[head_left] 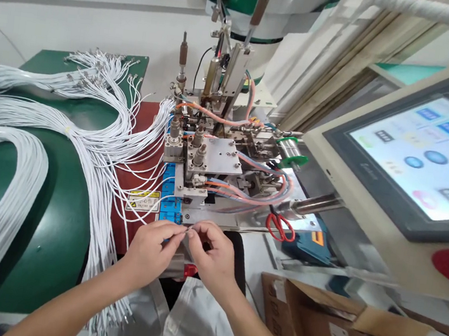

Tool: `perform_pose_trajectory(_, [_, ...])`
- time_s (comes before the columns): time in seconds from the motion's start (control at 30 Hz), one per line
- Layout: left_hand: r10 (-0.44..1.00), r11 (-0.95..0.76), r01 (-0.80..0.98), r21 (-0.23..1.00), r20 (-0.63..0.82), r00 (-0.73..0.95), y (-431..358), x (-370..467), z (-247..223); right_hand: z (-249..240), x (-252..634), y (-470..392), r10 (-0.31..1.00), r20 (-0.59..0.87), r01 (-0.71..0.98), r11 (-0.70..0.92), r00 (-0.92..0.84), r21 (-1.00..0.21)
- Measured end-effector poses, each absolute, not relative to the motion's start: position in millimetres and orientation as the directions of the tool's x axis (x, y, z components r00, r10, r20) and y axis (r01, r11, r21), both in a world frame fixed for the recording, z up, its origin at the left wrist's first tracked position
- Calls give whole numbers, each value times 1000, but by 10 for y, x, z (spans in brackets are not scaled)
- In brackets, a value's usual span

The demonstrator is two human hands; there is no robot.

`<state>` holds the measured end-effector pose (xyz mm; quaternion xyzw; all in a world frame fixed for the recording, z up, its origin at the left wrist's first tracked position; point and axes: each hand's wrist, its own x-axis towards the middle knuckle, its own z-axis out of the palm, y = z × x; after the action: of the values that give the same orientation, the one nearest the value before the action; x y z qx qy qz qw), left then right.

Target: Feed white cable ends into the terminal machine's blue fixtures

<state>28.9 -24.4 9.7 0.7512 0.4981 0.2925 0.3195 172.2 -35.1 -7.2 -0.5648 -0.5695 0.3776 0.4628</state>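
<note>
My left hand (152,252) and my right hand (213,256) meet in front of the machine, thumb and forefinger pinched on each. Between the fingertips is the thin end of a cable (188,231), mostly covered by the fingers. Just beyond the hands is a row of blue cable holders (169,205) on the edge of the metal machine (217,156). Several white cables (152,178) run from the left into these holders. A large bundle of white cables (88,146) fans out on the left, with bare-looking metal ends hanging near my left forearm.
A green table surface (52,267) lies left. Red-handled scissors (280,226) and a solder wire spool (292,153) sit on the machine's right. A touch screen panel (418,153) juts in at right, above an open cardboard box (335,334). A warning label (143,200) marks the red plate.
</note>
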Motion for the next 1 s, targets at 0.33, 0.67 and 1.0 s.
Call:
perform_pose_trajectory(0.33, [991, -123, 575, 809, 65, 120, -283, 362, 56, -133, 1535, -357, 976, -40, -2, -41, 213, -999])
perform_pose_trajectory(0.67, [989, -109, 556, 824, 34, 143, -272, 355, 62, -130, 1622, -300, 938, 314, 287, 263, 147, -921])
perform_pose_trajectory(1.0, [969, -63, 429, 901, -49, 244, -237, 278, 69, -133, 1703, -230, 999, -6, -99, -10, -36, -995])
